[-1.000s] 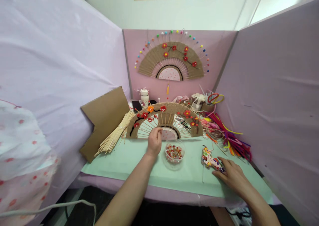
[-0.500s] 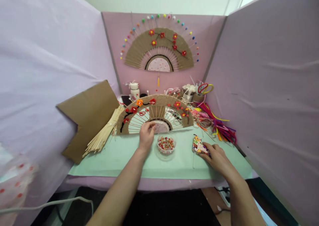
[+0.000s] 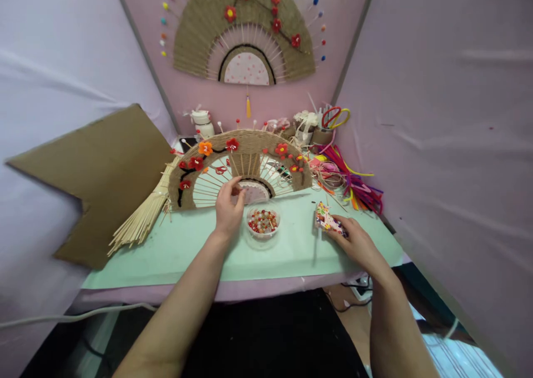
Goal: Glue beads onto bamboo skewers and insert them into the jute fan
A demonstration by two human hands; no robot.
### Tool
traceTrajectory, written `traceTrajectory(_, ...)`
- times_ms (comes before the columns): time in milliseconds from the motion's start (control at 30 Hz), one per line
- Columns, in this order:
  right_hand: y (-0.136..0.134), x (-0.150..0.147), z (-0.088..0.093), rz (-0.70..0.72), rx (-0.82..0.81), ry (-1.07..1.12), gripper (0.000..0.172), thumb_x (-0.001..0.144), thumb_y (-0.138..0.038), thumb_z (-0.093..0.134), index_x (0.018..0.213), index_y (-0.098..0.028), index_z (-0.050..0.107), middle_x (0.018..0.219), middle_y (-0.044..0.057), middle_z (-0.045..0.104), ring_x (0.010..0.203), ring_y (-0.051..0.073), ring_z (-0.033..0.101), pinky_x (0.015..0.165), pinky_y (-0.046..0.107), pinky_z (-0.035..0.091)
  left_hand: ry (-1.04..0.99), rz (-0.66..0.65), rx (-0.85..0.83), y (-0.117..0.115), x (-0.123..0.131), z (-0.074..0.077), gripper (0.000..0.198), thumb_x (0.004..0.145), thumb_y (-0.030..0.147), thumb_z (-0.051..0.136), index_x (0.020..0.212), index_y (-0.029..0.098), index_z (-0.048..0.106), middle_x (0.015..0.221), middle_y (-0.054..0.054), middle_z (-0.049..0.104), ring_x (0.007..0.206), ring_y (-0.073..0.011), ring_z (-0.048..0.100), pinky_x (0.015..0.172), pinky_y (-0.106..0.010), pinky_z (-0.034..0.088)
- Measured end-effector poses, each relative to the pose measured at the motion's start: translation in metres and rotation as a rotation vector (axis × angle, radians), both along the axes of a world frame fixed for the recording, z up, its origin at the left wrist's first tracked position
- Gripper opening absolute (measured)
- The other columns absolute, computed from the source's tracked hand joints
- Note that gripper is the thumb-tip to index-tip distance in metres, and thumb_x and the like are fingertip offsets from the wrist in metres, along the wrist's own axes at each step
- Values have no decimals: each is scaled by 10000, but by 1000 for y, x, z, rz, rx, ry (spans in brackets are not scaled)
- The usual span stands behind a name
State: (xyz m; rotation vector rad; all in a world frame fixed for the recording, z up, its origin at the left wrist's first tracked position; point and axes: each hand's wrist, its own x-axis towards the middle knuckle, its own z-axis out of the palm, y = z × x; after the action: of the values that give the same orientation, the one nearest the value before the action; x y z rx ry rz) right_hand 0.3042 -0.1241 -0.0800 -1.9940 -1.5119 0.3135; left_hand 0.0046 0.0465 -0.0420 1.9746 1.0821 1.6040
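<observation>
My left hand (image 3: 229, 208) is at the lower middle of a twine-wrapped fan (image 3: 245, 142), its thumb and forefinger curled with a gap between them. I see nothing held there; whether the fingertips touch the fan is unclear. The fan stands upright, with stick ribs, a pale half-round centre and red and orange flowers. Just right of this hand, a clear tub (image 3: 263, 231) holds red, white and amber beads. Over at the right, my right hand (image 3: 352, 236) is wrapped around what looks like a colourful patterned glue gun (image 3: 328, 220), tip pointing up-left.
A bundle of thin sticks (image 3: 139, 217) and bent cardboard (image 3: 112, 172) lie left. Pipe cleaners (image 3: 360, 186) and scissors (image 3: 333, 117) are at the right. Another fan (image 3: 200, 39) hangs on the back wall; a white bottle (image 3: 202, 124) stands below it.
The head view has tilted down and shifted right. My left thumb and forefinger, closer together before, now show a gap. The patterned glue gun remains in my right hand.
</observation>
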Motion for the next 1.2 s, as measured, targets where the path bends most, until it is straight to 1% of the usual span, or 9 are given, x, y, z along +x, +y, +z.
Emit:
traceTrajectory(100,-11,4,8,-19,104,159,468,864,-531,535,1212,-231,620,1158,123,644,1066,297,587,925,428,459,79,-50,27,-8,-2,14,237,861,196,556,1085,174,632,886,-31,661,816,-151,608,806,-288,494)
traceTrajectory(233,-22,-9,29,-48,367,820,435,780,-622,653,1007,-251,668,933,73,637,815,236,588,673,367,505,422,-220,-30,-20,-4,31,125,866,191,577,948,175,671,893,-43,698,816,-167,619,788,-300,475)
traceTrajectory(300,-21,-22,38,-1,427,1114,429,729,-607,709,959,-248,665,845,38,588,687,178,528,547,302,444,626,-297,-73,-24,-2,38,105,872,193,587,899,176,688,907,-56,709,867,-193,624,810,-325,455)
traceTrajectory(367,-17,-33,41,22,436,1247,385,685,-512,774,932,-240,658,729,-5,526,590,130,440,477,250,352,802,-338,-102,-27,4,43,122,875,181,584,865,178,705,926,-66,708,930,-220,614,845,-355,426)
traceTrajectory(467,-8,-43,33,9,391,1216,353,692,-433,778,939,-218,646,637,-40,457,537,109,362,454,236,268,1009,-354,-129,-28,15,49,175,882,188,566,849,187,737,942,-82,679,991,-254,569,854,-389,380)
traceTrajectory(700,-2,-44,7,14,326,1124,380,761,-468,734,981,-172,641,635,-32,492,546,122,395,500,279,276,1329,-241,-174,-30,32,53,241,858,163,539,901,163,775,974,-146,611,1017,-305,479,794,-404,332)
traceTrajectory(933,-3,-39,-4,18,309,1115,346,821,-450,688,1028,-181,622,656,-37,486,565,123,398,528,280,302,1377,-234,-161,-28,42,58,278,875,121,480,852,128,757,1027,-156,637,1032,-299,505,799,-404,351)
traceTrajectory(1100,-4,-37,-7,11,300,1090,347,820,-449,689,1026,-176,632,644,-35,499,567,127,412,534,281,311,1411,-193,-64,-22,48,50,283,868,127,479,860,104,760,980,-183,676,1027,-314,561,809,-418,380)
traceTrajectory(1200,-3,-37,-7,-1,298,1086,362,807,-460,695,1023,-175,635,636,-37,502,563,127,421,535,280,314,1455,-182,-139,-22,51,46,285,845,130,489,883,90,768,902,-209,707,941,-315,635,779,-409,426)
